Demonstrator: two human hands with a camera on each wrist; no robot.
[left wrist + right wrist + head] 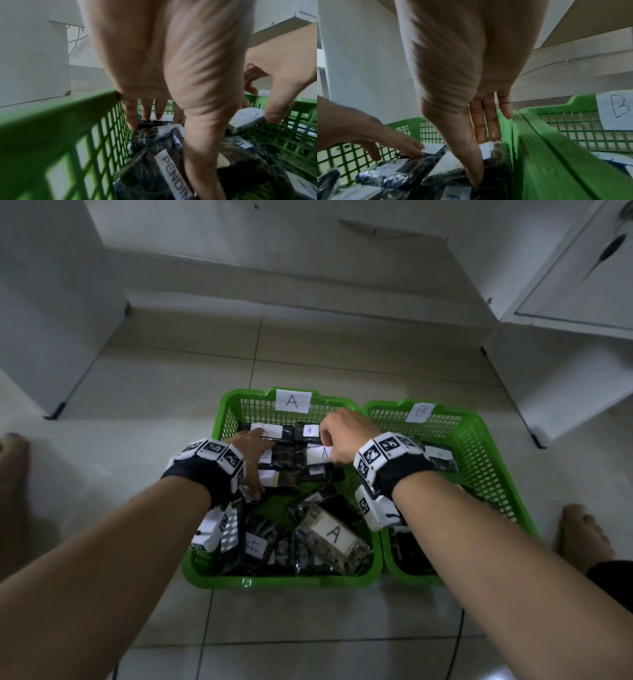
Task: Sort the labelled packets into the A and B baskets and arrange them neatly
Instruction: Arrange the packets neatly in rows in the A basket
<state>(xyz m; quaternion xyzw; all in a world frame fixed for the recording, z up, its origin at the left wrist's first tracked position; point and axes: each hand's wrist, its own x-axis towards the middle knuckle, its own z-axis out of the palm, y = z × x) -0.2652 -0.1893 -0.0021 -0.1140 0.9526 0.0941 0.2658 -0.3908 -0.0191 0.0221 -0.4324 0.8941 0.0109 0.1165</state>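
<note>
Two green mesh baskets stand side by side on the floor: basket A (274, 581) on the left, basket B (496, 460) on the right, each with a paper letter on its far wall. Basket A holds several dark packets with white labels. My left hand (255, 460) lies spread over the packets at the back left, its fingers (145, 112) straight and touching them, its thumb on a packet labelled PENDIN (173, 174). My right hand (337, 446) pinches an A-labelled packet (318, 455) between thumb and fingers near the back right of basket A; the same packet (485, 148) shows in the right wrist view.
A bigger clear packet marked A (330, 537) lies at the front of basket A. Basket B holds a few labelled packets (440, 457). White cabinets flank the tiled floor. My bare feet (582, 537) rest on either side of the baskets. A thin cable (457, 645) runs near me.
</note>
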